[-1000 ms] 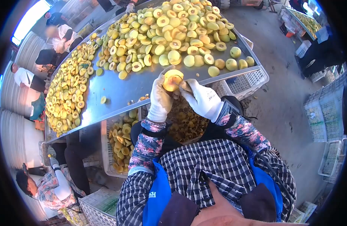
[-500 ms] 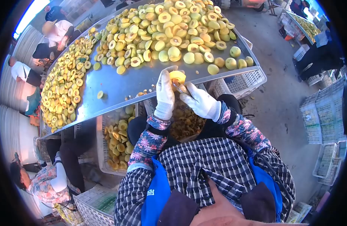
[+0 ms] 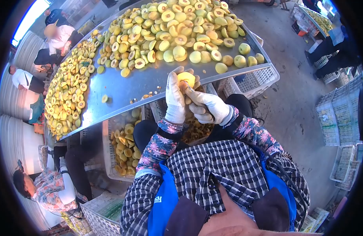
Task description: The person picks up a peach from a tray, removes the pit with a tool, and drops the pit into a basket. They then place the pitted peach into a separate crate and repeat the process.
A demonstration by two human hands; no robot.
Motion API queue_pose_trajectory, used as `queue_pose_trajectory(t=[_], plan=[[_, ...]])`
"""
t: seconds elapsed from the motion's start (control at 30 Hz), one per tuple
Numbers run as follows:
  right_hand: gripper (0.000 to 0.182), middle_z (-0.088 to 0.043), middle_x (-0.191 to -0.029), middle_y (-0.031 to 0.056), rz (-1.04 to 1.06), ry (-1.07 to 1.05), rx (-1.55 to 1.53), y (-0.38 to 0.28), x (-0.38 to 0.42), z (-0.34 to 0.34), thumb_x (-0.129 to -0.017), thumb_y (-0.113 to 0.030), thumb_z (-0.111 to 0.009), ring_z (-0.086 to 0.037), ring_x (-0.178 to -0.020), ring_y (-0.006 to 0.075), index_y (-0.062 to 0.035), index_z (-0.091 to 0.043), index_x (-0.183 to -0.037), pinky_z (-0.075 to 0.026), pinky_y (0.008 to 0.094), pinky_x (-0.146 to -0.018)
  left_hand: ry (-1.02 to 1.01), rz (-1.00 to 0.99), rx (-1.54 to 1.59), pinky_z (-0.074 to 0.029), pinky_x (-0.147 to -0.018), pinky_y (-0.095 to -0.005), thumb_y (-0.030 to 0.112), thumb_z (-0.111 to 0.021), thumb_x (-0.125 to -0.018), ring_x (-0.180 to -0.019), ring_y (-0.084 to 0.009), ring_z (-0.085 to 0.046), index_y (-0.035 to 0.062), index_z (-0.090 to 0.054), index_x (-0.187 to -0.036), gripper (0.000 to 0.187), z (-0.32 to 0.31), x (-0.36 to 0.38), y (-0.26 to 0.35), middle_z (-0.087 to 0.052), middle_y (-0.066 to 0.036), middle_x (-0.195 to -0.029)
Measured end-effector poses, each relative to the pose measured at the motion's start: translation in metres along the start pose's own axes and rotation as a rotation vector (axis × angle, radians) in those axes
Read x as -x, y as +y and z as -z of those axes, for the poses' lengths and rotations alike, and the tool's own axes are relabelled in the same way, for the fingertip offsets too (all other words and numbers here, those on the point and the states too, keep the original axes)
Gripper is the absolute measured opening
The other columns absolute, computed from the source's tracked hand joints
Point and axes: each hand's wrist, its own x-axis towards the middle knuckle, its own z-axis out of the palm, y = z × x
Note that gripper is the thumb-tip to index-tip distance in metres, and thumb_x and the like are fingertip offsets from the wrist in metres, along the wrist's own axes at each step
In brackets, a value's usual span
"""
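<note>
My left hand (image 3: 175,96), in a white glove, is closed around a yellow peach half (image 3: 186,79) above the near edge of the metal table. The cut side of the peach, with a brown centre, faces my right hand. My right hand (image 3: 209,105), gloved too, is closed with its thumb and fingertips against the fruit's lower side. A short metal pitting tool sits in its grip, mostly hidden by the fingers now. Beyond my hands, a large pile of peach halves (image 3: 165,35) covers the far part of the table, many with pits showing.
Metal table (image 3: 122,88) in front, with smaller cut pieces (image 3: 67,98) heaped on its left. Below it stand a crate of peach halves (image 3: 124,147) and a container of brown scraps (image 3: 195,131). A white crate (image 3: 252,84) is at right. Co-workers sit along the left, one close by (image 3: 51,185).
My right hand has turned and moved closer against the peach half, hiding the tool that showed before. My left hand still holds the fruit. The view has shifted slightly.
</note>
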Motion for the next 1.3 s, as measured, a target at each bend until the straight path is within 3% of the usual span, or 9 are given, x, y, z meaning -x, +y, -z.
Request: queue_pose_trajectory(t=[0.23,0.3,0.4,0.43,0.63,0.8,1.1,1.17,1.3], plan=[[0.036,-0.034,-0.053,-0.0061,-0.003,-0.137,-0.254,0.008,0.002,0.014,-0.098,-0.047,-0.043,-0.026,-0.034,0.0043,-0.0124,-0.052,-0.093,-0.019,0.0201,-0.031,0.021,0.06,-0.012,-0.058,-0.071,-0.0398,0.042,-0.049,-0.096,-0.084,-0.0291,-0.065,0.006,-0.05,-0.119,0.043,0.002,-0.003,-0.015,-0.061,-0.018,-0.108],[0.037,-0.033,-0.053,-0.0064,-0.03,-0.035,-0.25,0.013,0.005,0.014,-0.098,-0.047,-0.041,-0.025,-0.034,0.0044,-0.0125,-0.051,-0.092,-0.018,0.0202,-0.031,0.017,0.017,-0.112,-0.058,-0.069,-0.039,0.041,-0.049,-0.096,-0.081,-0.0278,-0.065,0.0056,-0.051,-0.117,0.041,0.007,-0.007,-0.02,-0.062,-0.017,-0.105],[0.037,-0.033,-0.053,-0.0063,-0.06,0.05,-0.183,0.022,0.012,0.016,-0.097,-0.048,-0.043,-0.028,-0.035,0.0054,-0.013,-0.051,-0.092,-0.02,0.0205,-0.033,-0.103,0.127,-0.267,-0.057,-0.066,-0.0358,0.037,-0.047,-0.098,-0.073,-0.0249,-0.065,0.0031,-0.054,-0.114,0.038,0.017,-0.009,-0.02,-0.065,-0.013,-0.092],[0.036,-0.033,-0.053,-0.0062,-0.081,0.068,-0.198,0.024,0.012,0.02,-0.097,-0.048,-0.044,-0.029,-0.035,0.0058,-0.0131,-0.051,-0.092,-0.02,0.0207,-0.033,-0.137,0.056,-0.338,-0.056,-0.065,-0.0349,0.038,-0.046,-0.099,-0.073,-0.0247,-0.065,0.0031,-0.054,-0.114,0.039,0.028,-0.012,-0.03,-0.065,-0.014,-0.092],[0.034,-0.033,-0.054,-0.0048,-0.087,-0.216,-0.485,0.03,0.014,0.04,-0.099,-0.042,-0.042,-0.027,-0.034,0.0073,-0.0099,-0.051,-0.098,-0.022,0.0219,-0.032,-0.081,0.358,-0.001,-0.056,-0.069,-0.0386,0.047,-0.048,-0.096,-0.077,-0.0292,-0.065,0.0055,-0.051,-0.117,0.047,0.024,-0.003,-0.035,-0.065,-0.016,-0.096],[0.034,-0.035,-0.056,-0.0039,-0.062,-0.144,-0.383,0.033,0.018,0.036,-0.1,-0.042,-0.041,-0.027,-0.036,0.0076,-0.0099,-0.05,-0.099,-0.022,0.0213,-0.033,-0.031,0.001,-0.213,-0.055,-0.061,-0.0306,0.03,-0.055,-0.096,-0.071,-0.0219,-0.066,0.0034,-0.061,-0.106,0.029,0.027,-0.007,-0.055,-0.067,-0.012,-0.09],[0.03,-0.038,-0.055,-0.0034,-0.088,0.054,-0.188,0.04,0.02,0.029,-0.099,-0.042,-0.044,-0.031,-0.038,0.0086,-0.0146,-0.055,-0.095,-0.025,0.0217,-0.035,0.025,0.271,-0.044,-0.056,-0.061,-0.0332,0.039,-0.054,-0.095,-0.07,-0.0239,-0.066,0.0049,-0.057,-0.115,0.04,0.031,-0.001,-0.055,-0.066,-0.012,-0.091],[0.031,-0.038,-0.055,-0.0034,-0.08,0.078,-0.171,0.04,0.022,0.029,-0.099,-0.042,-0.044,-0.032,-0.038,0.0084,-0.0127,-0.054,-0.095,-0.025,0.0213,-0.035,0.02,0.226,-0.06,-0.057,-0.062,-0.0332,0.039,-0.053,-0.095,-0.071,-0.0237,-0.066,0.0051,-0.056,-0.116,0.04,0.032,-0.001,-0.052,-0.066,-0.012,-0.092],[0.038,-0.04,-0.059,-0.0025,-0.173,-0.171,-0.034,0.049,0.027,0.053,-0.099,-0.044,-0.043,-0.034,-0.04,0.0077,-0.0087,-0.052,-0.109,-0.028,0.0215,-0.036,0.072,0.009,-0.213,-0.057,-0.066,-0.0302,0.033,-0.054,-0.096,-0.079,-0.0178,-0.065,0.005,-0.059,-0.112,0.032,0.048,0.002,-0.02,-0.064,-0.008,-0.094]])
